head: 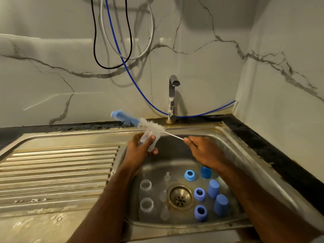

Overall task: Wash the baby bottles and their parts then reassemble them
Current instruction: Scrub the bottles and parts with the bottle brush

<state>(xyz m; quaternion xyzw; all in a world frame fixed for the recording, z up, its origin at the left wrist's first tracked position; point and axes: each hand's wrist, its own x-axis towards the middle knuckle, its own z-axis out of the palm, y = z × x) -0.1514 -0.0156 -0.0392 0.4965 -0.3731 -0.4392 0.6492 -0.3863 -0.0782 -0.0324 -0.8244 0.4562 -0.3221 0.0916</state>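
While the left hand (140, 146) wraps its grip round a clear bottle (150, 139) and holds it above the sink (233, 137), the right hand (201, 148) pinches the thin wire handle of the bottle brush (140, 121). The brush lies across the bottle's upper end, its white bristles touching the bottle and its blue tip pointing away to the left (whether any bristles are inside the bottle I cannot tell). Holding both over the basin likely keeps drips and suds off the tabletop (263, 137). Below, the other parts wait on the sink floor around the drain (180, 197): two clear bottles (145, 185) on the left, clear teats (167, 178) in the middle, blue rings (189, 175) and blue caps (213, 188) on the right, sorted by kind, which should ease reassembly. No water shows at the tap (172, 95), so this looks like scrubbing, with rinsing yet to come
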